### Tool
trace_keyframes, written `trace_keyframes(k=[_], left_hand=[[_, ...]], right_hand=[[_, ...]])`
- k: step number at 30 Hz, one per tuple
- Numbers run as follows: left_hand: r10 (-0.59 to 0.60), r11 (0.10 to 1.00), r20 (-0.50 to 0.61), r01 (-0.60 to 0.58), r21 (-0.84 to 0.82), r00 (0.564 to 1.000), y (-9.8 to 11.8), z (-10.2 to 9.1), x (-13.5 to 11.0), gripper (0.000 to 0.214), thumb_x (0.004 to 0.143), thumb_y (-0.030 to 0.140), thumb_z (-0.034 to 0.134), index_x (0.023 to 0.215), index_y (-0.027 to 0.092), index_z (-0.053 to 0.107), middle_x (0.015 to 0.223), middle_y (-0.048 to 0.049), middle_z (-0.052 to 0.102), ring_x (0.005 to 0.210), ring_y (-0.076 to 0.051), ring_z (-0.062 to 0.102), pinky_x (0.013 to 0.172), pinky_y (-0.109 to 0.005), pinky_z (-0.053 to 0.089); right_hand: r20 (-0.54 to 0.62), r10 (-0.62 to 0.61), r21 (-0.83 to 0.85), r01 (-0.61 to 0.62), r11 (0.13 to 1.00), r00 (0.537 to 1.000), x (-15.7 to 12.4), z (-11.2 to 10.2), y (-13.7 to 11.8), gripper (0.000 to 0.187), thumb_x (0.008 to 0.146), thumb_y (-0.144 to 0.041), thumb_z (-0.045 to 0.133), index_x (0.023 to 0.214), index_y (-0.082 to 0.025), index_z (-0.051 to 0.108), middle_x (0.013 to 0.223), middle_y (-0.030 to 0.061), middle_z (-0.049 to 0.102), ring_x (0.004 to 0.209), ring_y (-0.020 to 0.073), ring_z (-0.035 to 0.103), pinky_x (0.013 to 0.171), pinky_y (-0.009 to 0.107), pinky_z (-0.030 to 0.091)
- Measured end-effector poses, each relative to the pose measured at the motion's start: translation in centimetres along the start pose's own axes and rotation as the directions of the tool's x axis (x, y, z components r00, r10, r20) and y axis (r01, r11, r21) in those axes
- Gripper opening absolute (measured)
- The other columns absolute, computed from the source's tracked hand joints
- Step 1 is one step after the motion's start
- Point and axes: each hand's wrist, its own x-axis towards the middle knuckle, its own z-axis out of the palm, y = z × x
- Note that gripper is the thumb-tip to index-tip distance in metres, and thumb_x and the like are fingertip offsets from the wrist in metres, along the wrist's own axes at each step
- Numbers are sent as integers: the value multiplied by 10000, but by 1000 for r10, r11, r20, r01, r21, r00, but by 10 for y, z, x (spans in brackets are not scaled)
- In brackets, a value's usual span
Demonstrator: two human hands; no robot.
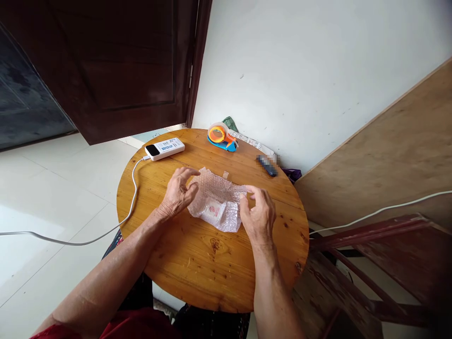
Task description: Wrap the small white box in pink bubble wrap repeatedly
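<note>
A sheet of clear bubble wrap (231,219) lies on the round wooden table in front of me, its far part raised and rumpled. Inside its folds rests a small whitish packet with a reddish print (214,208). My left hand (179,190) is at the wrap's left edge, fingers curved and thumb apart from them, with nothing seen between. On the opposite side, my right hand (258,212) pinches the right edge of the wrap between thumb and forefinger.
The wooden table (197,278) also bears a white power bank (165,148) with a cable (134,188), an orange-and-blue tape dispenser (222,136), and a dark blurred object (267,165). A white wall (300,70) stands behind, a dark door (116,56) at left.
</note>
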Motion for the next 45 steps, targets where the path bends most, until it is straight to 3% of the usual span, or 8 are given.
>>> trace_keyframes(k=[11, 18, 20, 23, 28, 34, 40, 45], left_hand=[[-7, 983, 302, 62, -175, 953, 8, -11, 0, 475, 967, 485, 391, 1155, 155, 676, 955, -101, 731, 1002, -276, 654, 938, -375, 460], [-22, 872, 571, 295, -390, 821, 1, -23, 1, 462, 908, 539, 478, 967, 156, 730, 473, 5, 587, 462, -154, 562, 546, -264, 458], [-57, 887, 641, 333, -319, 765, -1, -20, 0, 286, 814, 414, 623, 929, 172, 724, 499, 20, 607, 432, -130, 545, 474, -226, 400], [-29, 937, 571, 222, -271, 821, -2, -15, 0, 224, 735, 257, 636, 928, 186, 724, 568, 33, 621, 472, -106, 536, 487, -206, 382], [164, 963, 515, -23, -269, 841, 1, -14, -4, 622, 667, 186, 624, 1289, 209, 612, 1174, -87, 693, 982, -223, 643, 826, -328, 515], [224, 968, 655, -84, -238, 722, 9, 2, -18, 946, 688, 221, 690, 1539, 193, 278, 1396, -158, 558, 1247, -324, 550, 1031, -448, 453], [317, 946, 622, -287, -152, 716, 4, 25, -25, 1070, 629, 518, 824, 1513, 177, 326, 1519, -212, 409, 1415, -403, 346, 1169, -569, 251], [353, 922, 633, -369, -113, 688, 2, 29, -26, 1053, 625, 550, 822, 1502, 199, 358, 1505, -190, 427, 1422, -402, 327, 1171, -555, 233]], right_hand=[[437, -188, 414, -11, 910, 880, -6, -33, -29, 240, 874, -295, 585, 1080, -224, 685, 860, 16, 708, 835, 180, 664, 837, 317, 507], [801, -392, 534, -246, 809, 452, -46, -49, -36, 125, 834, -194, 620, 923, -222, 704, 752, -29, 671, 662, 116, 606, 617, 215, 491], [813, -317, 492, -283, 823, 489, -54, -45, -31, 99, 851, -205, 598, 864, -213, 696, 720, -29, 653, 643, 113, 583, 596, 212, 476], [724, -177, 470, -289, 834, 666, -54, -40, -27, 142, 890, -273, 563, 796, -204, 644, 698, -25, 625, 639, 117, 565, 600, 222, 469], [409, -31, 385, -141, 912, 912, -40, -18, -32, 312, 823, -301, 636, 1117, -203, 606, 1087, 89, 681, 961, 216, 644, 761, 320, 543], [374, -115, 341, -21, 940, 920, -36, -2, -30, 417, 808, -213, 627, 1224, -236, 600, 1166, 89, 697, 1083, 253, 649, 956, 425, 515], [143, 224, 221, -251, 942, 964, -35, -42, 34, 474, 793, -420, 653, 1230, -237, 612, 1123, 96, 719, 946, 262, 680, 881, 442, 534], [275, 344, 12, -361, 932, 898, -36, -48, 93, 577, 772, -420, 602, 1300, -188, 577, 1114, 126, 721, 929, 291, 694, 858, 479, 534]])
